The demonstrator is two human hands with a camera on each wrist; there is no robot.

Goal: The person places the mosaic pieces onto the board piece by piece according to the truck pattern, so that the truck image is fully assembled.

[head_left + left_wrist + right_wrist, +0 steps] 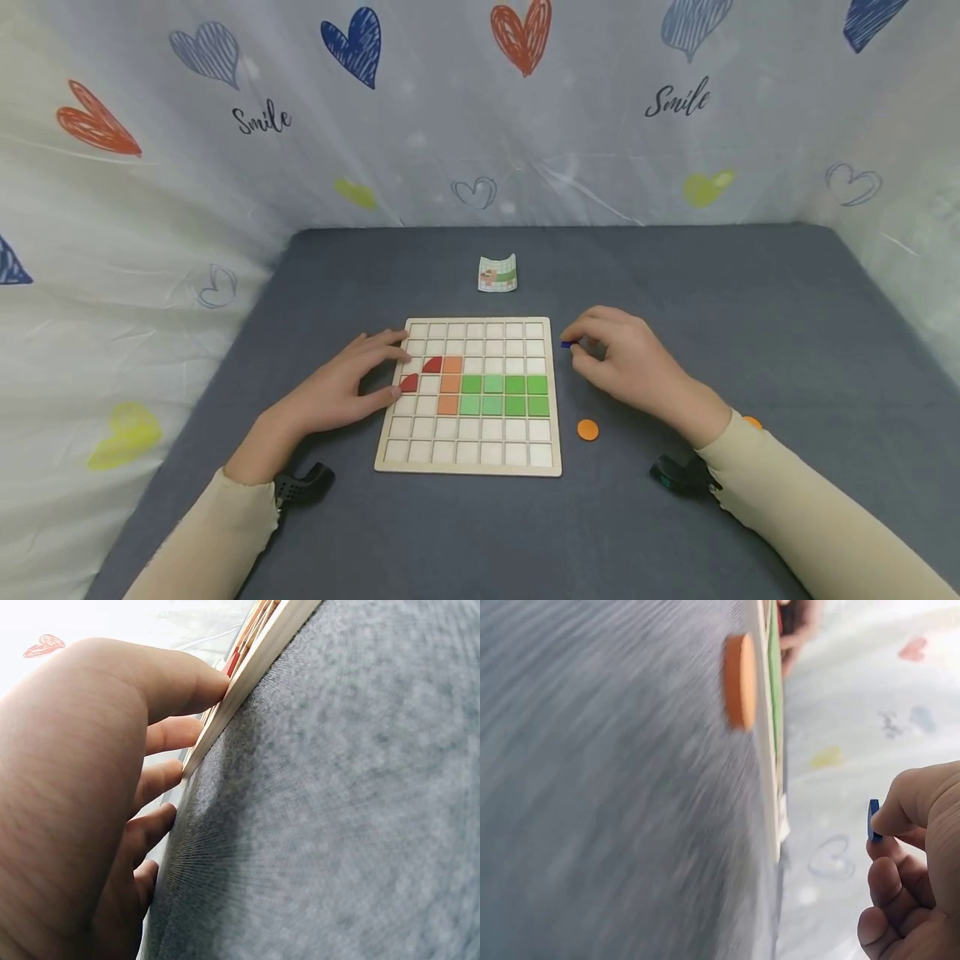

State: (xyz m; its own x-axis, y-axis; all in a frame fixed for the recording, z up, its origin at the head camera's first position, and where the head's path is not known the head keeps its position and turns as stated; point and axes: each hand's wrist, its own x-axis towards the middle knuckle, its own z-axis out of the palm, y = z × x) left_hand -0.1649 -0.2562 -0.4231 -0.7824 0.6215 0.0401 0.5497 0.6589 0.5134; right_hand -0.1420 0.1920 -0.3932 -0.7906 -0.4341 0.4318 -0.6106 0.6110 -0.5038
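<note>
A small, thin, blue flat piece is pinched between the thumb and fingertips of the right hand, just off the right side of a square, pale wooden grid board. The board lies to the left of this hand, its upper rows about level with the piece; a narrow gap seems to part piece and rim. In the head view the piece's visible long side runs roughly crosswise, one end towards the board; the right wrist view shows it nearly edge-on, apparently raised off the dark grey cloth-covered desk. The right hand is the nearer one. The left hand, fingers spread, touches the board's opposite edge.
</note>
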